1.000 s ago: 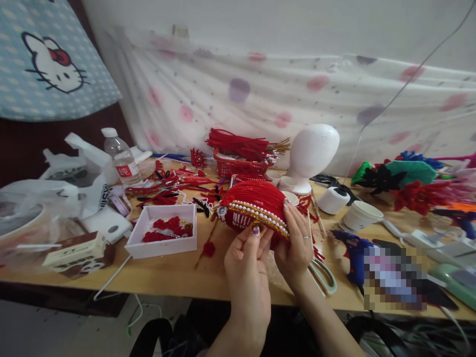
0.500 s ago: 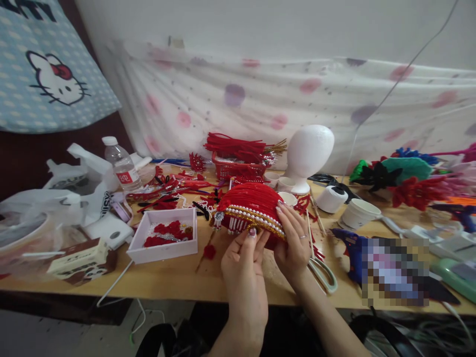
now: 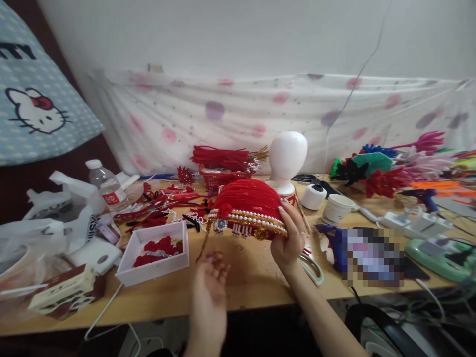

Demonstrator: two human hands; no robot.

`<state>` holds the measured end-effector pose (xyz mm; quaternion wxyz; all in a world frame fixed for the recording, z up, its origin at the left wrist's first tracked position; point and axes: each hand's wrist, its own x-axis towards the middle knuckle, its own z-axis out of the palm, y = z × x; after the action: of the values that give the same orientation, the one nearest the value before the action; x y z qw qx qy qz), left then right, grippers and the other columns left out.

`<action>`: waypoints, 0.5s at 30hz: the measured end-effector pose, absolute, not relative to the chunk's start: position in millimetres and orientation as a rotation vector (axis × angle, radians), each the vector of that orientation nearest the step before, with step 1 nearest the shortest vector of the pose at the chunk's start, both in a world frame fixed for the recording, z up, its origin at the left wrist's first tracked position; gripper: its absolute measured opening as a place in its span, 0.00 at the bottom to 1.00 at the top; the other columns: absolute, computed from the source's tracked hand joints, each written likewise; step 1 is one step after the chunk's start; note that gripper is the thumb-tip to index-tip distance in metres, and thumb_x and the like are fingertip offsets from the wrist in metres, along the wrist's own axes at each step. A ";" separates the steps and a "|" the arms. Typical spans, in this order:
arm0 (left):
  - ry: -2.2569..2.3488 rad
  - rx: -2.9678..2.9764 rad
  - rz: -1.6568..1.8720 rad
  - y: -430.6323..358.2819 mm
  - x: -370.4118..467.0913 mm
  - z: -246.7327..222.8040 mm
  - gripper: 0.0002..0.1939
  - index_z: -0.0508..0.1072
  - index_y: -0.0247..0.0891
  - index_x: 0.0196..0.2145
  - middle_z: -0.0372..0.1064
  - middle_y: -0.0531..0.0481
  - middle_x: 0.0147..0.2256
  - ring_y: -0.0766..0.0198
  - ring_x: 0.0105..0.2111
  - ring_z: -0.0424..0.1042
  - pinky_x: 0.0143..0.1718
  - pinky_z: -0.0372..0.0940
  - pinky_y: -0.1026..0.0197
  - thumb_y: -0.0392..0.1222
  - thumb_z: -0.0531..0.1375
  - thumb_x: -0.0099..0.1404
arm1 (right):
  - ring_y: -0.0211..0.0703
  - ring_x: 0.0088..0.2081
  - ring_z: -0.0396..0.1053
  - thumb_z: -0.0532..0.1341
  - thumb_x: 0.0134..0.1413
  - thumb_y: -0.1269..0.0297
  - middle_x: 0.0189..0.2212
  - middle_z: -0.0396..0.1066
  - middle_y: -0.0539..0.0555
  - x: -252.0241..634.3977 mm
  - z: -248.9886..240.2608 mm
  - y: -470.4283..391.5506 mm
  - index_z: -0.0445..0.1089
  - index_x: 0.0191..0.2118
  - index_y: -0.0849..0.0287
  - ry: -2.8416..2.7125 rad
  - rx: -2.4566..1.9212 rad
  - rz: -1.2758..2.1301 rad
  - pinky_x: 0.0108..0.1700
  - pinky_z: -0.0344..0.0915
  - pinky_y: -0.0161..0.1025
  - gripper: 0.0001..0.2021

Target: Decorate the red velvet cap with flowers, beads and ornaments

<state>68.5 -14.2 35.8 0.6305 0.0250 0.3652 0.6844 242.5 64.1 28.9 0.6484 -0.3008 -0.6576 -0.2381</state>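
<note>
My right hand grips the right end of a red domed headdress, fingers on top and thumb at its lower edge. The headdress is held above the table, its rim trimmed with white beads and gold cord. Short bead strands hang under the rim, and a red flower sits at its left end. Below that end my left hand is apart from the headdress, palm turned up, fingers loosely bent and somewhat blurred. A thin gold strand hangs down close to its fingertips; whether they touch cannot be made out.
A white box with red pieces stands left on the table. Behind are a red basket and a white foam head. Scissors, a blue glue gun and a paper cup lie to the right.
My left hand has let go of the headdress rim and moved down and left. My right hand keeps its hold. The view has shifted, so the surroundings sit further left.
</note>
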 end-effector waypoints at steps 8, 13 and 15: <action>0.817 0.309 1.354 41.1 37.9 80.8 0.12 0.77 0.37 0.38 0.75 0.50 0.27 0.62 0.26 0.73 0.31 0.66 0.61 0.46 0.57 0.67 | 0.51 0.58 0.66 0.52 0.63 0.69 0.59 0.65 0.53 248.3 36.1 72.7 0.58 0.64 0.43 -1.343 -0.560 -0.541 0.56 0.66 0.59 0.25; 0.643 0.404 1.251 51.9 43.7 110.1 0.11 0.76 0.40 0.43 0.77 0.51 0.26 0.62 0.24 0.74 0.33 0.70 0.58 0.39 0.54 0.70 | 0.52 0.62 0.61 0.52 0.62 0.69 0.61 0.61 0.55 252.5 58.2 84.7 0.53 0.66 0.44 -1.337 -0.625 -0.461 0.61 0.61 0.60 0.27; 0.608 0.414 1.244 59.0 44.2 122.6 0.12 0.76 0.39 0.40 0.76 0.51 0.25 0.62 0.24 0.74 0.32 0.70 0.58 0.39 0.52 0.71 | 0.51 0.62 0.61 0.52 0.60 0.72 0.61 0.63 0.56 256.6 71.2 92.2 0.55 0.65 0.47 -1.349 -0.679 -0.400 0.62 0.60 0.57 0.29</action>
<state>44.2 59.0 122.6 0.7502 0.1892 0.2783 0.5691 256.6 92.2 71.2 0.7100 -0.3059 -0.6080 -0.1805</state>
